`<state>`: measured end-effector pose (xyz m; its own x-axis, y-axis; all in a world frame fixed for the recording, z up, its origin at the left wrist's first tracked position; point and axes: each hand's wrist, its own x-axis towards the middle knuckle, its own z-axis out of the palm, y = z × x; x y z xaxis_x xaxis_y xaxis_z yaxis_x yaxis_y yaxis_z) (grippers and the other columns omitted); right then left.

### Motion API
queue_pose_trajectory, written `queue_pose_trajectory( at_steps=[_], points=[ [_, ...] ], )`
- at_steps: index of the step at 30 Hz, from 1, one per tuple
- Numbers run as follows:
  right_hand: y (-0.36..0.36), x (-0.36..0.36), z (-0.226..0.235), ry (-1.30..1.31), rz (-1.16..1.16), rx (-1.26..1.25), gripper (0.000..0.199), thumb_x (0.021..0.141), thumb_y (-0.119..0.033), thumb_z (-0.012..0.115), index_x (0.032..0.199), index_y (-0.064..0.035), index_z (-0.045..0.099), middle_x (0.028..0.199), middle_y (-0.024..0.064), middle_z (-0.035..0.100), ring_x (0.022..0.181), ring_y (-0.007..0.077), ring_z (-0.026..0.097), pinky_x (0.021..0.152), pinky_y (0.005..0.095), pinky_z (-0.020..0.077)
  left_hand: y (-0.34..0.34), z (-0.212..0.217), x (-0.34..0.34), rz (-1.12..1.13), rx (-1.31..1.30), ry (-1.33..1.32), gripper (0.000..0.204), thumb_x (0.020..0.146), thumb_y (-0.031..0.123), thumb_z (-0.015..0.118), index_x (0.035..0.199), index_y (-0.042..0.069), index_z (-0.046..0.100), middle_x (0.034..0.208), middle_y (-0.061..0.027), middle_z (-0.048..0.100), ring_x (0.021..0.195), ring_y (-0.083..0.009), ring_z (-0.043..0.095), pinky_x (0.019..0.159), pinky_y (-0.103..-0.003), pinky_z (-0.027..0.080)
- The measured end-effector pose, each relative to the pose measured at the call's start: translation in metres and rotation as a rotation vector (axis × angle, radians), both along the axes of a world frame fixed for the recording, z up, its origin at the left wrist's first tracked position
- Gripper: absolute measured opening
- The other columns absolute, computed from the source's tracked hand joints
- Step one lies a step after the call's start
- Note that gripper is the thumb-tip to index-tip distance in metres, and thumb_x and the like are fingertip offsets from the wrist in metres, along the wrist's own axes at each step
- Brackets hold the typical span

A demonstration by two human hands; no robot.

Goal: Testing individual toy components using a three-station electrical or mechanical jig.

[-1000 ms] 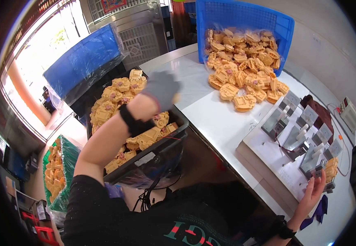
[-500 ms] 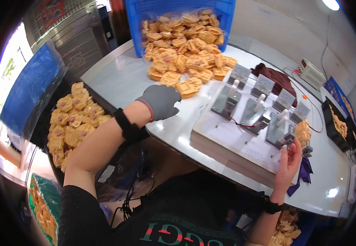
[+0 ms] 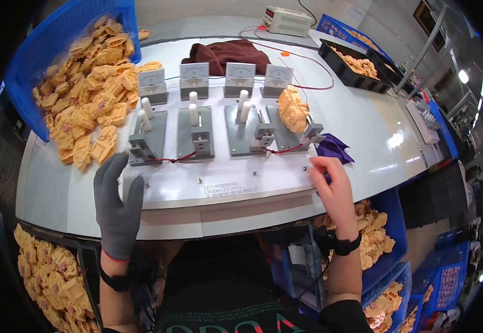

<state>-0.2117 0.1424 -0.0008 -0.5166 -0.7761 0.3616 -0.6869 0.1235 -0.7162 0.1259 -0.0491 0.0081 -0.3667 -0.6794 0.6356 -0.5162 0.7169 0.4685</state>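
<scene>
Since half a second ago the view has swung toward the fixture board (image 3: 180, 169), and the gloved left hand (image 3: 118, 202) has come from the tabletop to the board's eight o'clock side. The bare right hand (image 3: 337, 191) has drawn back from the front clamp block (image 3: 312, 132) of the rightmost station to about four o'clock. That seems to leave the moulded yellow plastic housing (image 3: 293, 110) — at two o'clock from the board's middle — seated in that station without either hand's support. The other three stations show their white pegs (image 3: 193, 114), with analog panel meters (image 3: 195, 72) behind.

The left hand stands with fingers pointing toward twelve o'clock, thumb spread well away, nothing visible in its grasp. Its fingertips are just beside the board's left edge and near the closest housings of the loose pile (image 3: 99, 105) at ten o'clock; whether they touch anything I cannot tell.

The right hand points toward ten o'clock, fingers loosely curved and thumb parted — no object shows in it. Its fingertips are by the board's right front corner, near the purple cloth (image 3: 336, 149); contact there is unclear.
</scene>
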Motion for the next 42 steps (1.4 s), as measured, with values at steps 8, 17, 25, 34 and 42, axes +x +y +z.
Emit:
queue_pose_trajectory(
  at_steps=[8, 17, 25, 34, 42],
  points=[
    [-0.014, -0.005, -0.006, 0.017, 0.078, 0.027, 0.009, 0.090, -0.009, 0.063, 0.095, -0.0021, 0.066, 0.092, 0.0082, 0.058, 0.088, 0.0223, 0.055, 0.075, 0.0310, 0.0448, 0.018, -0.074, 0.029, 0.071, 0.338, 0.201, 0.033, 0.095, 0.007, 0.047, 0.127, -0.001, 0.054, 0.137, -0.0175, 0.047, 0.129, -0.0295, 0.045, 0.107, -0.038, 0.036],
    [-0.015, -0.005, -0.006, 0.019, 0.069, 0.056, 0.008, 0.090, -0.009, 0.063, 0.095, -0.0017, 0.064, 0.092, 0.0080, 0.056, 0.090, 0.0216, 0.054, 0.078, 0.0300, 0.0451, 0.018, -0.082, 0.024, 0.111, 0.130, 0.147, 0.032, 0.099, 0.016, 0.039, 0.120, 0.000, 0.057, 0.138, -0.0201, 0.046, 0.131, -0.0326, 0.043, 0.110, -0.043, 0.033],
    [-0.012, -0.008, -0.006, -0.122, 0.103, 0.085, 0.012, 0.091, -0.011, 0.063, 0.100, -0.0028, 0.065, 0.098, 0.0052, 0.053, 0.093, 0.0166, 0.053, 0.083, 0.0281, 0.0449, 0.018, -0.083, 0.025, 0.093, 0.105, 0.136, 0.033, 0.100, 0.017, 0.038, 0.121, 0.000, 0.057, 0.139, -0.0202, 0.045, 0.131, -0.0328, 0.043, 0.109, -0.043, 0.034],
    [-0.012, -0.013, 0.001, -0.210, 0.137, 0.143, 0.015, 0.091, -0.013, 0.065, 0.104, -0.0060, 0.068, 0.094, 0.0022, 0.050, 0.089, 0.0134, 0.050, 0.081, 0.0246, 0.0414, 0.018, -0.082, 0.023, 0.091, 0.097, 0.129, 0.033, 0.101, 0.017, 0.038, 0.122, 0.000, 0.056, 0.139, -0.0203, 0.045, 0.131, -0.0329, 0.043, 0.108, -0.042, 0.035],
    [-0.011, -0.010, 0.004, -0.170, 0.154, 0.163, 0.015, 0.092, -0.014, 0.065, 0.104, -0.0064, 0.068, 0.096, 0.0024, 0.049, 0.090, 0.0136, 0.051, 0.081, 0.0253, 0.0422, 0.021, -0.083, 0.023, 0.089, 0.108, 0.147, 0.032, 0.101, 0.017, 0.039, 0.121, 0.000, 0.057, 0.138, -0.0207, 0.046, 0.130, -0.0332, 0.043, 0.108, -0.042, 0.035]
  ],
)
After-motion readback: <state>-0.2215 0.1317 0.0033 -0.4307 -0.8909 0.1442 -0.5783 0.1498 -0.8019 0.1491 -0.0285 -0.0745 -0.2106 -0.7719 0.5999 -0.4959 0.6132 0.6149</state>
